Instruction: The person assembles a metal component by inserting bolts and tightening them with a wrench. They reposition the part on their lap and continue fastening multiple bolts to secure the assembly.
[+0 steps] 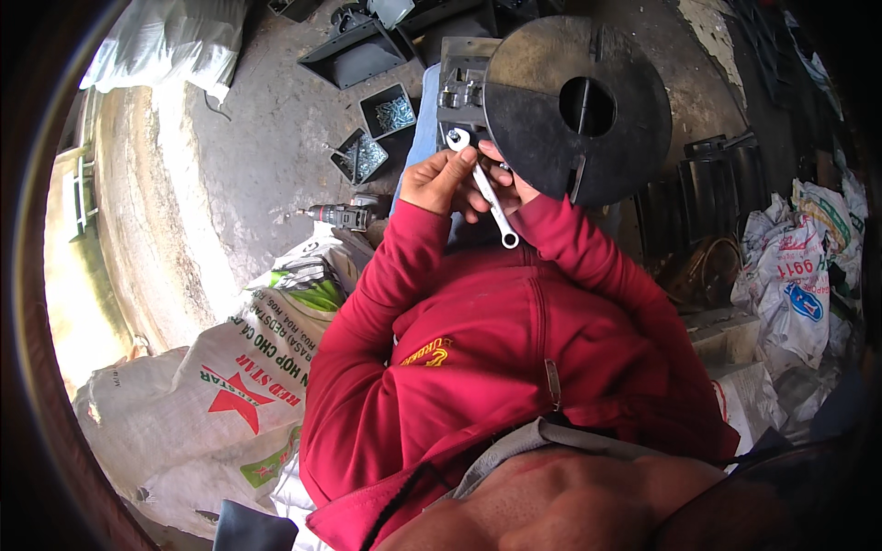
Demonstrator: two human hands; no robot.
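My left hand (435,182) pinches a silver combination wrench (491,198) between thumb and fingers. The wrench's open jaw is at a small bolt or nut (454,136), and its ring end points down toward my jacket. My right hand (516,182) is close beside it, fingers curled in at the rim of a large black disc (616,151). What those fingers grip is hidden by the wrench and disc. The disc has a round hole and slots. A dark plate with metal fittings (462,92) lies against the disc's left side.
Two dark bins, one with small screws (395,114) and one with similar hardware (364,160), stand left of my hands. Below them lies a power drill (342,216). Black trays (356,55) are at the back. Printed sacks (220,386) fill the lower left; another sack (795,275) is at right.
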